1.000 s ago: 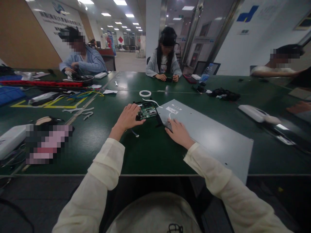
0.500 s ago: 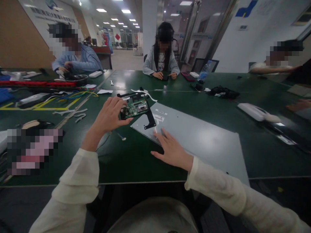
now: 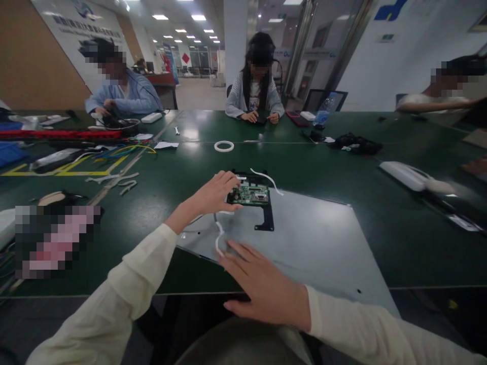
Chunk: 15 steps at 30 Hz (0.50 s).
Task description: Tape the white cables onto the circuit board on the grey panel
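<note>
My left hand point(image 3: 215, 195) is closed on the left end of a green circuit board point(image 3: 253, 195), which is fixed in a black bracket point(image 3: 269, 217). Board and bracket are over the large flat grey panel point(image 3: 312, 228); whether they touch it I cannot tell. A white ribbon-like cable point(image 3: 266, 177) trails from the bracket's far side. Another white cable point(image 3: 219, 235) hangs below my left hand toward my right fingertips. Spread over the panel's near edge, my right hand point(image 3: 266, 284) has its fingers apart and holds nothing that I can see.
A white ring point(image 3: 223, 146) lies on the green table point(image 3: 182, 167) beyond the panel. Cables point(image 3: 125, 149) and white strips point(image 3: 127, 185) are at left. Several people sit around the table. A water bottle point(image 3: 323, 112), black bundle point(image 3: 353, 143) and white device point(image 3: 401, 176) stand or lie toward the right.
My left hand has moved right and nearer with the board and bracket. The grey panel has shifted left and toward me. My right hand has come closer to my body. The white ring is uncovered.
</note>
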{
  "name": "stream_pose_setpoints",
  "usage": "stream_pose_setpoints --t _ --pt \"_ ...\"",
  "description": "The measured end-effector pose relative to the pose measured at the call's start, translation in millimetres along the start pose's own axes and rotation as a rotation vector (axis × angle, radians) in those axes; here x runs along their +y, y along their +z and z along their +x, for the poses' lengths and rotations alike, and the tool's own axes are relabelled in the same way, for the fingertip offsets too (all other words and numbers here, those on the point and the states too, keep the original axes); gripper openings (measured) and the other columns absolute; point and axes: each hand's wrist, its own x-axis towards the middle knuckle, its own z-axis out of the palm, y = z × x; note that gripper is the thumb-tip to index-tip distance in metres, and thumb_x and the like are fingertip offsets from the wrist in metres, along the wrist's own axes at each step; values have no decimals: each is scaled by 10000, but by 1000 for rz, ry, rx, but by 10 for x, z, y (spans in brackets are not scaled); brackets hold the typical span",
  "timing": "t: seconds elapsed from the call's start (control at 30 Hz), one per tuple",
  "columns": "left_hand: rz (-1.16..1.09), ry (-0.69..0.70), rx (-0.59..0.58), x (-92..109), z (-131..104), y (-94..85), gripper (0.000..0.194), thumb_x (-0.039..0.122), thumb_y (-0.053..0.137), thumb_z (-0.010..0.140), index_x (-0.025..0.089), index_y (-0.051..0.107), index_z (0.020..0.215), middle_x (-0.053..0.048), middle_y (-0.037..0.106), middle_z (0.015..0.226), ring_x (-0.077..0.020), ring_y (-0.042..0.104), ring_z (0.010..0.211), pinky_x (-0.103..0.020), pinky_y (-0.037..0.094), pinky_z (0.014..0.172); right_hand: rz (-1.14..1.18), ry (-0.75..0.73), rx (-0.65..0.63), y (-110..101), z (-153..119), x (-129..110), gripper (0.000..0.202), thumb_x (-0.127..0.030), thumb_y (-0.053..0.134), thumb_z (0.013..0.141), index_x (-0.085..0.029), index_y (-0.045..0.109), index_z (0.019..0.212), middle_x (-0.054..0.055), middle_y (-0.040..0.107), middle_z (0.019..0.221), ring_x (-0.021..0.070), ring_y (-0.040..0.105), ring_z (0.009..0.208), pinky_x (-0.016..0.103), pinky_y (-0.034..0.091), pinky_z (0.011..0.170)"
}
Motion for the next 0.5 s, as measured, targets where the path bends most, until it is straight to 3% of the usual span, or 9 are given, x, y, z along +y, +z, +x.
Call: stream_pose_setpoints --t 0.17,0.27,0.37,0.43,0.5 --pt "-63 89 -66 145 14 334 487 461 579 778 136 493 1130 -132 493 1131 -275 437 1054 -410 372 932 99 -55 -109 -280 -304 -346 596 -470 473 869 -251 348 1409 13 341 1447 188 210 1373 373 189 1136" --pt "-120 112 -109 225 -36 429 485 457 577 784 140 500 1143 -136 501 1141 -274 450 1058 -413 384 925 101 133 5 -432 -597 -359 525 -455 482 860 -300 424 1358 16 404 1409 198 350 1312 367 319 1079" --pt "-194 71 -138 288 -79 416 541 464 558 802 154 455 1233 -143 476 1217 -276 438 1128 -421 371 963 80 414 346 -480 -929 -9 495 -449 458 854 -296 449 1325 57 456 1370 233 427 1257 421 373 1032" --pt "-248 9 -137 313 -119 373 659 484 580 782 171 374 1325 -155 419 1306 -289 400 1204 -439 344 1006 55 593 567 -486 -1158 387 535 -467 454 840 -262 417 1332 93 443 1375 260 424 1257 466 367 1021" --pt "-305 -73 -117 303 -180 330 753 499 592 769 196 288 1388 -160 342 1388 -298 335 1281 -458 303 1048 40 729 703 -496 -1386 805 593 -490 483 801 -231 393 1326 120 416 1389 288 416 1258 498 372 1000"
